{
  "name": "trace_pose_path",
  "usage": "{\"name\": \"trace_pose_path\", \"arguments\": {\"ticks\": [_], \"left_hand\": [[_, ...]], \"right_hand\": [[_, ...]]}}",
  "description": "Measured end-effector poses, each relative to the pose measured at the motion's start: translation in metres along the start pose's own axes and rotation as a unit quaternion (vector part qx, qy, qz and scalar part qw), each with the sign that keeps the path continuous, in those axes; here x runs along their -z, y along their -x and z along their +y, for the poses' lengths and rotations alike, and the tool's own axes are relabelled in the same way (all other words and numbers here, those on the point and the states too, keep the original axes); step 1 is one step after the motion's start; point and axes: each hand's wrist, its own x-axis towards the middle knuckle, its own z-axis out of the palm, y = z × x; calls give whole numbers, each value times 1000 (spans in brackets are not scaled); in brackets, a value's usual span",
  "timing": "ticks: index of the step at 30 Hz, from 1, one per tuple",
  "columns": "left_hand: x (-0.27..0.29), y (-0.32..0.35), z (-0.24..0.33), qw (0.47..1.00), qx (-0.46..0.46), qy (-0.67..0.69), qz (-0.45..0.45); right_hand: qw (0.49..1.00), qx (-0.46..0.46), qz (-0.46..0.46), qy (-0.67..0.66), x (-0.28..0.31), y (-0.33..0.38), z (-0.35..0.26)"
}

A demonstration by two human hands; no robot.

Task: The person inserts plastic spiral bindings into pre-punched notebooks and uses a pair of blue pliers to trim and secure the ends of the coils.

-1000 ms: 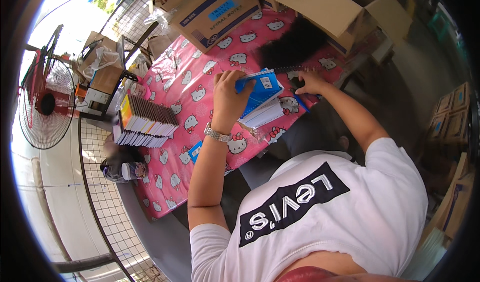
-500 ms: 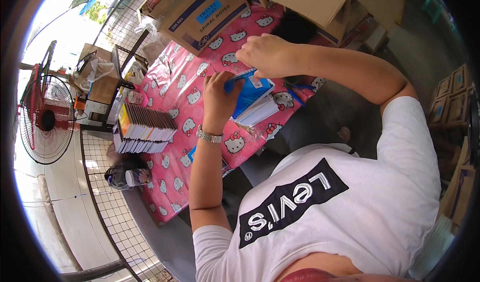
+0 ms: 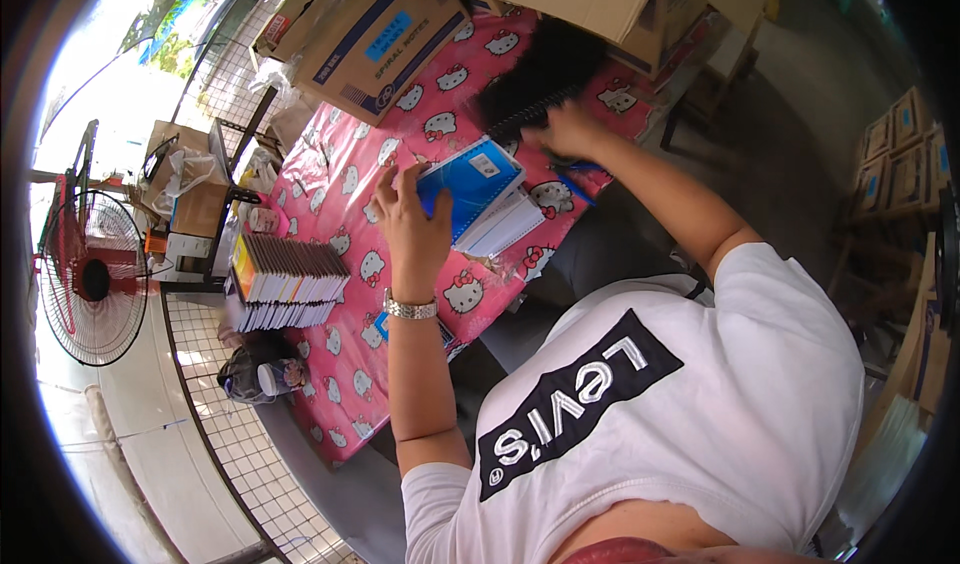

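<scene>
A blue-covered notebook (image 3: 472, 186) lies tilted on the pink table, with white punched pages (image 3: 505, 226) showing under its near edge. My left hand (image 3: 415, 214), wearing a metal watch, is at the notebook's left edge. Its fingers are spread apart and the thumb is by the cover. My right hand (image 3: 565, 132) is just beyond the notebook's right corner, against a black spiral coil (image 3: 520, 116) at the edge of a dark pile (image 3: 560, 54). Its fingers are curled; blur and the hand itself hide whatever they grip. Blue slender items (image 3: 578, 182) lie below that hand.
A stack of notebooks (image 3: 285, 282) stands at the left, near a bag and jar (image 3: 265, 376). A closed carton (image 3: 375, 49) and an open carton (image 3: 650, 24) are at the back. A fan (image 3: 95, 279) stands far left.
My right hand has moved from the notebook's top corner to the right, to the black coil. My left hand's fingers have spread and come off the cover toward the left edge.
</scene>
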Motion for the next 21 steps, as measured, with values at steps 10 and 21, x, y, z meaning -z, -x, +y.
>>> {"name": "trace_pose_path", "arguments": {"ticks": [10, 21], "left_hand": [[1, -4, -9, 977, 119, 174, -45], [3, -14, -21, 961, 124, 235, -82]], "right_hand": [[519, 137, -345, -770, 141, -35, -48], [606, 175, -396, -667, 166, -60, -67]]}}
